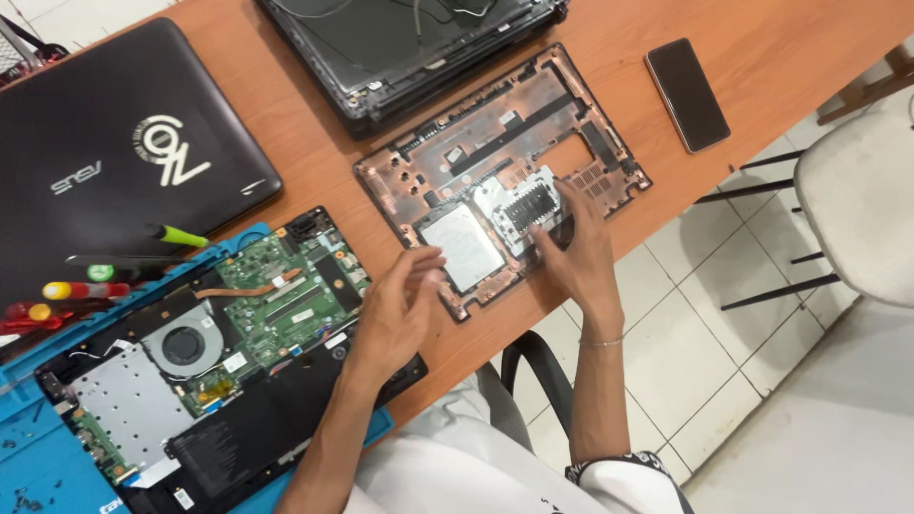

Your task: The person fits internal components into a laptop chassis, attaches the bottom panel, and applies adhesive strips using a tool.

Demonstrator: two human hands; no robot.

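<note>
Wooden desk (314, 143), laptops opened up. Right hand (576, 252) presses flat on the bottom cover (495, 143). Left hand (400, 309) hovers open beside it, holding nothing.

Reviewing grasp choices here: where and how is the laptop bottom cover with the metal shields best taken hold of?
Probably by its two long edges. The bottom cover lies flat, inside up, a thin shallow tray. The near corner by the left hand overhangs little; the right hand rests on it. Come in from the near side.
</note>
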